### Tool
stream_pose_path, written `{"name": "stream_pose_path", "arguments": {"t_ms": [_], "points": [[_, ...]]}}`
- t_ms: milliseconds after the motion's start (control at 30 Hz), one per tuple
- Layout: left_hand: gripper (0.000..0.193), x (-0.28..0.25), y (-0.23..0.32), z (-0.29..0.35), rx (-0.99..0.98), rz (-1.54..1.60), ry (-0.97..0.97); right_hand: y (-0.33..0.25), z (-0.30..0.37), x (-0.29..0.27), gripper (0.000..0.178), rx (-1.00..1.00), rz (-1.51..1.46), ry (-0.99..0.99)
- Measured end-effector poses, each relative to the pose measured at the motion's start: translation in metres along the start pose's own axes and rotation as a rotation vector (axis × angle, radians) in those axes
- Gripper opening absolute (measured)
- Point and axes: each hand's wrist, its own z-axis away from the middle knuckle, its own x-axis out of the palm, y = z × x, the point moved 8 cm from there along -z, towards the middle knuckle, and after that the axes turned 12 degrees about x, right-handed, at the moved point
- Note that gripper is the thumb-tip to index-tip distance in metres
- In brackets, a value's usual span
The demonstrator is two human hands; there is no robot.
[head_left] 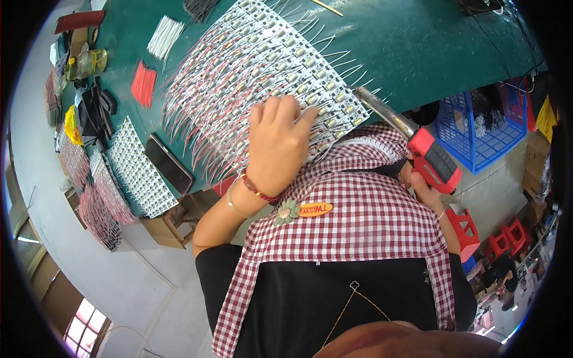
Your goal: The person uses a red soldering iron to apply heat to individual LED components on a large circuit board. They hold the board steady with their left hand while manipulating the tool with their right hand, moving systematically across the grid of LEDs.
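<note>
A large white panel of small LED circuit boards (pixel 280 56) lies on the green table, with rows of red and white wires sticking out from it. My left hand (pixel 277 137) rests on the panel's near part, its fingers bent down among the wires. The fingertips are hidden, so anything pinched there cannot be made out. At the panel's right corner, my right hand (pixel 422 188) is closed round a red and black soldering gun (pixel 434 161). The gun's metal barrel points up and left, its tip close to the panel's edge.
Bundles of red wires (pixel 144 83) and white wires (pixel 165 37) lie left on the green table (pixel 412 48). Beyond them are a phone (pixel 169 163), another board panel (pixel 141 167) and wired boards (pixel 104 212). A blue crate (pixel 477 134) and red stools (pixel 506 238) stand right.
</note>
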Motion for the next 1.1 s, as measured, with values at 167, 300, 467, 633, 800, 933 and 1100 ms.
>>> {"name": "stream_pose_path", "arguments": {"t_ms": [167, 300, 467, 633, 800, 933, 1100], "points": [[0.026, -0.026, -0.022, 0.016, -0.086, 0.065, -0.091, -0.020, -0.022, 0.006, 0.045, -0.124, -0.201, 0.012], [0.018, -0.062, -0.074, 0.001, -0.138, -0.070, 0.081, -0.042, -0.037, 0.005, 0.047, -0.200, -0.321, 0.032], [0.005, -0.063, -0.197, -0.020, -0.188, -0.198, 0.221, -0.058, -0.049, 0.011, 0.046, -0.235, -0.395, 0.002], [0.010, -0.053, -0.279, -0.012, -0.460, -0.519, 0.035, -0.057, -0.049, 0.011, 0.044, -0.241, -0.362, 0.037], [0.009, -0.044, -0.318, 0.020, -0.572, -0.391, 0.031, -0.053, -0.048, 0.005, 0.042, -0.228, -0.397, 0.104], [0.009, -0.050, -0.296, 0.021, -0.504, -0.423, 0.133, -0.060, -0.057, 0.003, 0.042, -0.233, -0.400, 0.100], [0.006, -0.060, -0.284, 0.021, -0.374, -0.468, 0.266, -0.071, -0.060, 0.004, 0.043, -0.272, -0.391, 0.057]]}}
